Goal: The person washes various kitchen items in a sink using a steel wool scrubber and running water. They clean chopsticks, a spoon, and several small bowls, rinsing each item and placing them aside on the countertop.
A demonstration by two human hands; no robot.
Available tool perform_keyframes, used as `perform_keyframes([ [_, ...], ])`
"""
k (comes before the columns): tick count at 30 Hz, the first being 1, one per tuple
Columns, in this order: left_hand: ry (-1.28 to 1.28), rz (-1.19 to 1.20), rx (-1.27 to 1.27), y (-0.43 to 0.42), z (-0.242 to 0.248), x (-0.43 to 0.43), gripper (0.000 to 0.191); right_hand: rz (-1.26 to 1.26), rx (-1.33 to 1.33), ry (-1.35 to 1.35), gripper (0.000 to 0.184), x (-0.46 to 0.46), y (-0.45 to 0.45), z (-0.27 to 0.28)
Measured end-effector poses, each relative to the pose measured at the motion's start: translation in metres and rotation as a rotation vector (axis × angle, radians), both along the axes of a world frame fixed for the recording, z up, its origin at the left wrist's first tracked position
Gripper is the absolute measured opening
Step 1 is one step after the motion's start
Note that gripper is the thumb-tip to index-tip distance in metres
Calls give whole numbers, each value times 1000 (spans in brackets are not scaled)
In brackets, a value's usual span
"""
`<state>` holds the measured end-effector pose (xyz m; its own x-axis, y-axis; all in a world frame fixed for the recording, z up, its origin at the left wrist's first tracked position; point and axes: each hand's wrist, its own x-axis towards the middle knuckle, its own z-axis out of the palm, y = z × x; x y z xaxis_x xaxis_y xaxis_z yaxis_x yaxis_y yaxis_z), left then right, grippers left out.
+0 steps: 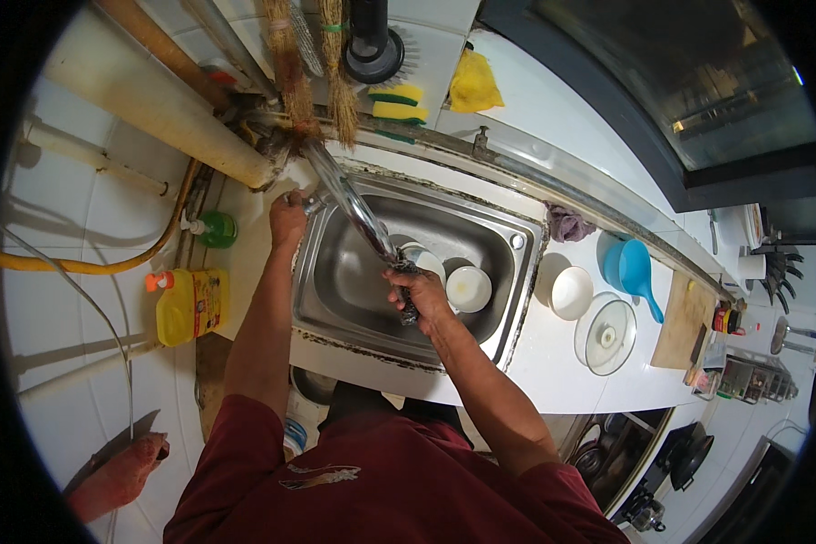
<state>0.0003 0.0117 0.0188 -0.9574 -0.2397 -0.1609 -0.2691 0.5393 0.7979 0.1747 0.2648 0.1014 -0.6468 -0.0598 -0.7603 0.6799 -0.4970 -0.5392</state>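
Observation:
My left hand [290, 216] is closed on the faucet handle [315, 202] at the left rim of the stainless steel sink [333, 285]. A long chrome spout [357, 207] reaches over the basin. Near its end, my right hand [418, 294] holds a dark, wet-looking thing, possibly a scrubber or the wrapped spout tip; which one I cannot tell. Under and beside that hand, a white bowl [430, 262] shows partly in the basin. A second white bowl [468, 289] sits to its right.
Right of the sink are a cream bowl [571, 293], a glass lid [605, 333], a blue dipper [627, 266] and a cutting board [684, 319]. Green [217, 230] and yellow [194, 306] detergent bottles stand left. Yellow sponges [398, 112] lie behind the sink, near a large pipe [156, 102].

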Motion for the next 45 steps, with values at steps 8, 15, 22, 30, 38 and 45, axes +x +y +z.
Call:
perform_keyframes([
  [8, -28, 21, -61, 1, -3, -1, 43, -13, 0, 19, 19, 3, 3, 1],
  [15, -108, 10, -89, -3, -1, -3, 41, -69, -9, 45, 20, 10, 7, 12],
  [22, -14, -51, -186, -27, -31, -16, 45, 292, 348, 246, 21, 32, 29, -25],
  [30, 13, -90, -93, -10, -9, -16, 47, 520, 1410, 579, 28, 83, 54, -1],
  [38, 92, 153, 302, 42, 2, 84, 49, 125, 1099, 377, 20, 140, 99, -17],
  [45, -25, -170, 272, 109, -43, 192, 27, -834, 695, 85, 11, 203, 163, 18],
])
